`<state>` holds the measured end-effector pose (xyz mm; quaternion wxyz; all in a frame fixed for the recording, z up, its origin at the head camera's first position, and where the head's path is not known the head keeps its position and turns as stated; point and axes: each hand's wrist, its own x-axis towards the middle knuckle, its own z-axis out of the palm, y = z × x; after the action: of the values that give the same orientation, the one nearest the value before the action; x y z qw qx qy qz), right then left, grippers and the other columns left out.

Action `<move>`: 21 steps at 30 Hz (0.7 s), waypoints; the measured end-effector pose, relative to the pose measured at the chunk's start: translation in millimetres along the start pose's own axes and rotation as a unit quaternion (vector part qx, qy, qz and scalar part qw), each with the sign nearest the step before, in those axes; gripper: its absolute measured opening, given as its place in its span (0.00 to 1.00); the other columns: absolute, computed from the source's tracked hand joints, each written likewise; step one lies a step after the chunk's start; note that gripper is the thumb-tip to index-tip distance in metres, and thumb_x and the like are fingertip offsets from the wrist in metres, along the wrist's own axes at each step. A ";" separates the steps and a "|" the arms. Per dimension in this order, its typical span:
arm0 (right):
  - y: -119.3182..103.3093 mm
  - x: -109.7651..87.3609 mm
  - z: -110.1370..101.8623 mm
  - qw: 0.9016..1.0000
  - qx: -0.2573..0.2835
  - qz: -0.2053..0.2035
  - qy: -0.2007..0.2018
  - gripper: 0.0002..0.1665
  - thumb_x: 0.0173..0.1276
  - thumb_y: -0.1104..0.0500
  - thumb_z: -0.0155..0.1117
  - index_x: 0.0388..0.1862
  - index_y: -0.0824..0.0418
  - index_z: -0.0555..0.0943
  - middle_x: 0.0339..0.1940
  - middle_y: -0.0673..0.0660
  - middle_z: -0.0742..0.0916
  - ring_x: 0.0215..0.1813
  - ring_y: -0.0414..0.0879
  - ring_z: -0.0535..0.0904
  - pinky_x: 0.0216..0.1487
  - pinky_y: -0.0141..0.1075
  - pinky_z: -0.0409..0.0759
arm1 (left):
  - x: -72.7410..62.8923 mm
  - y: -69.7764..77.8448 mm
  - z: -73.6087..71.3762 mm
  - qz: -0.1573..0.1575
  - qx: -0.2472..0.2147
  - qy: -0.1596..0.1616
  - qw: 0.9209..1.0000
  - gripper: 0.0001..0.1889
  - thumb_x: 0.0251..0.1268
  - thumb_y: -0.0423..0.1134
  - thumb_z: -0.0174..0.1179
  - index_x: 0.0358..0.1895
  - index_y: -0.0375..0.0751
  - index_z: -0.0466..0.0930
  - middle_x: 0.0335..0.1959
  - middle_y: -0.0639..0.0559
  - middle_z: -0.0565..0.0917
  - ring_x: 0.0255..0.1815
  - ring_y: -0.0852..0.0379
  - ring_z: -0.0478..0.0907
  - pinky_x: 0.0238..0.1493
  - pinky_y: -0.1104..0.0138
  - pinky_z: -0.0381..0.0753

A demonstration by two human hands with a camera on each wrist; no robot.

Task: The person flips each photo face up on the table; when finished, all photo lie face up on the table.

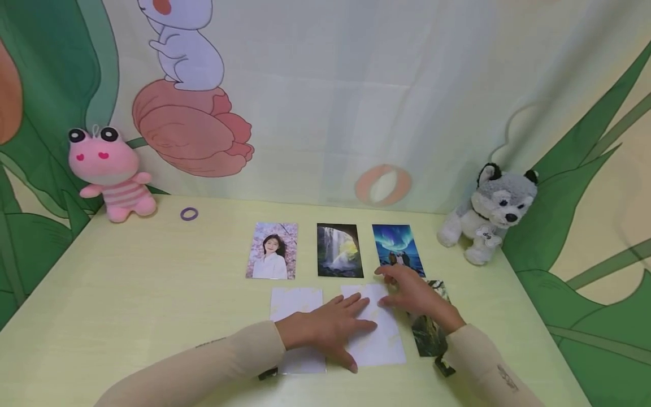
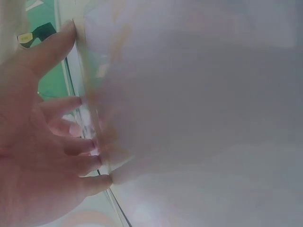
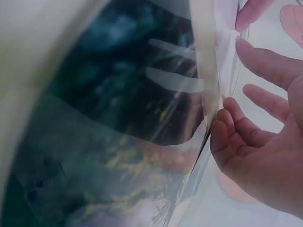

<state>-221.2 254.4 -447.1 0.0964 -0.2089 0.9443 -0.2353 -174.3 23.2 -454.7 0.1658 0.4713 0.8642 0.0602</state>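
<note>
My left hand [image 1: 333, 328] lies with fingers spread over a white card [image 1: 376, 345], fingertips on it and thumb near its lower left edge. A second white card [image 1: 305, 362] is partly covered by that hand's wrist and sleeve. My right hand [image 1: 414, 291] reaches over the first white card's upper right side, fingers loosely bent and nothing gripped. Its index finger overlaps the lower edge of an aurora photo [image 1: 399, 240]. Under the right wrist lies a dark green photo [image 1: 429, 336], partly hidden. In the right wrist view, the fingertips [image 3: 220, 137] meet the table beside the glossy photo [image 3: 118, 123].
Along the back row sit a waterfall photo [image 1: 339, 251] and a portrait photo [image 1: 272, 251]. A pink plush frog [image 1: 117, 175] and a purple ring [image 1: 189, 214] are at the back left. At the right edge stands a grey plush husky [image 1: 495, 215]. A printed curtain [image 1: 315, 113] hangs behind.
</note>
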 end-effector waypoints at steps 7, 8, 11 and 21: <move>1.3 0.2 -0.7 0.997 0.072 0.022 0.035 0.30 0.59 0.65 0.75 0.60 0.67 0.77 0.41 0.61 0.84 0.38 0.47 0.81 0.39 0.40 0.81 | 0.2 0.6 0.5 -0.008 0.004 -0.003 1.000 0.45 0.53 0.67 0.68 0.75 0.61 0.63 0.82 0.43 0.51 0.83 0.44 0.46 0.78 0.50 0.55; 1.9 0.0 -0.6 0.996 0.080 0.029 0.038 0.30 0.59 0.65 0.75 0.61 0.66 0.78 0.42 0.62 0.84 0.38 0.47 0.81 0.38 0.38 0.81 | 0.4 0.7 0.6 -0.009 0.006 -0.003 1.000 0.45 0.53 0.67 0.68 0.75 0.62 0.64 0.82 0.43 0.52 0.83 0.44 0.46 0.78 0.50 0.55; 3.9 -1.0 0.2 0.993 0.101 0.048 0.037 0.29 0.61 0.65 0.73 0.62 0.66 0.77 0.45 0.62 0.85 0.39 0.47 0.81 0.36 0.37 0.80 | 0.6 0.8 0.9 -0.009 0.005 -0.002 1.000 0.45 0.53 0.67 0.68 0.75 0.62 0.64 0.82 0.43 0.52 0.83 0.44 0.46 0.78 0.50 0.56; 8.4 -2.8 2.8 0.984 0.162 0.075 0.010 0.29 0.63 0.68 0.69 0.64 0.67 0.75 0.30 0.58 0.83 0.27 0.46 0.77 0.28 0.38 0.77 | 1.6 0.8 1.1 -0.013 -0.011 -0.008 1.000 0.45 0.52 0.66 0.69 0.75 0.63 0.63 0.82 0.44 0.50 0.83 0.45 0.45 0.78 0.50 0.54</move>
<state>-220.9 261.2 -453.4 0.1369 -0.1166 0.9075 -0.3796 -174.1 24.9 -455.9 0.1789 0.4587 0.8681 0.0633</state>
